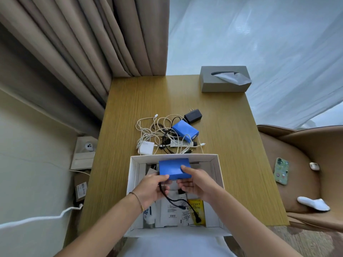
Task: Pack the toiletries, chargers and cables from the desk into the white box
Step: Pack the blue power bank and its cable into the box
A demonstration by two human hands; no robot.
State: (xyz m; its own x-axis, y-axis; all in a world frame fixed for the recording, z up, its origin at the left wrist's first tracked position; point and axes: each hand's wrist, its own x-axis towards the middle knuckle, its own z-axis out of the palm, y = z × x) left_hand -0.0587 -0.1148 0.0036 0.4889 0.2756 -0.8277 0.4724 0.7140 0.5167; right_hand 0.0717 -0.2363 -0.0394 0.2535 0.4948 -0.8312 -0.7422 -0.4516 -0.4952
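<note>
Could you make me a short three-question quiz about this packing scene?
1. True or false: the blue pack held by both the left hand and the right hand is over the white box.
2. Which charger lies nearest the box: A the white charger, or B the black charger?
3. Fill in: the tissue box sits at the desk's far ____ corner.

Key: 1 true; 2 A; 3 right.

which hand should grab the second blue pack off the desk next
Right, probably. The second blue pack lies right of the cable pile, nearer the right hand. Left hand holds the dangling black cable.
</note>
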